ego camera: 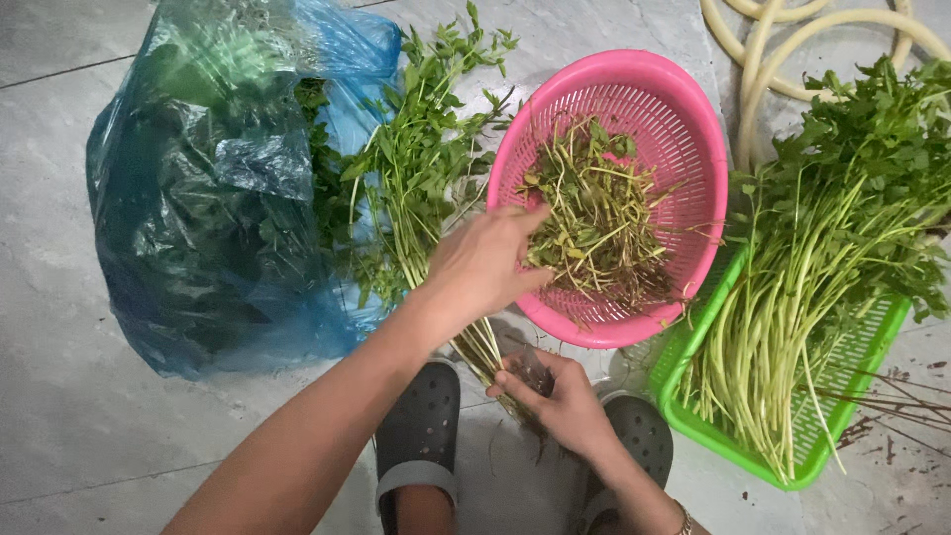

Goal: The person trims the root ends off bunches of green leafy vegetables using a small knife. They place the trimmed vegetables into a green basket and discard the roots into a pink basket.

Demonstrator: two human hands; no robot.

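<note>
My left hand [483,266] reaches over the near rim of a round pink basket [684,109]. Its fingertips touch the pile of cut stems and wilted leaves [599,223] inside, and I cannot tell whether they pinch any. My right hand [557,404] is closed around the root end of a bunch of green leafy herbs [421,159]. The bunch lies on the floor, with its tops pointing away from me. A small dark object [532,373] shows at my right thumb, and its kind is unclear.
A blue plastic bag [213,188] full of greens lies at the left. At the right, a green rectangular basket [753,446] holds long-stemmed herbs [832,248]. A pale hose [783,50] coils at the top right. My feet in dark perforated clogs [421,421] rest on grey floor tiles.
</note>
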